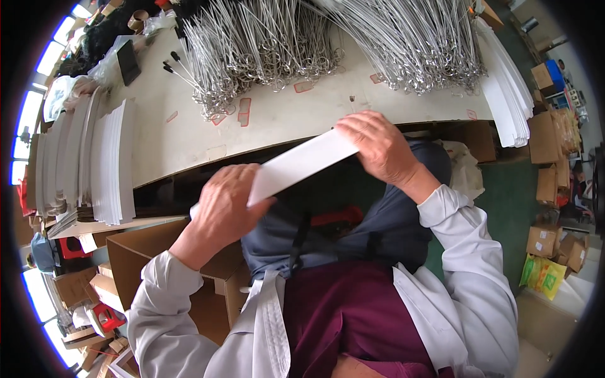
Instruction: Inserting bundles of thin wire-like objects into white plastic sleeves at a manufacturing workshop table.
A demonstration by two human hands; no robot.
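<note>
Above the lap (pixel 340 249), just off the near edge of a pale worktop (pixel 183 142), holds a long, slim white strip (pixel 309 165), slanting away toward the right. Has the left grip (pixel 225 200) closed over the near end and the right grip (pixel 377 143) clasping the far end, probably to keep so long a shape steady. Cannot tell how the fingers lie underneath. Has similar white pieces (pixel 113 164) packed side by side at the left, seemingly lined up for easy reach, and a white stack (pixel 506 88) at the worktop's right end. Farther off, includes two heaps of thin metal rods (pixel 255 44), with looped ends turned toward the lap, perhaps for picking up singly.
</note>
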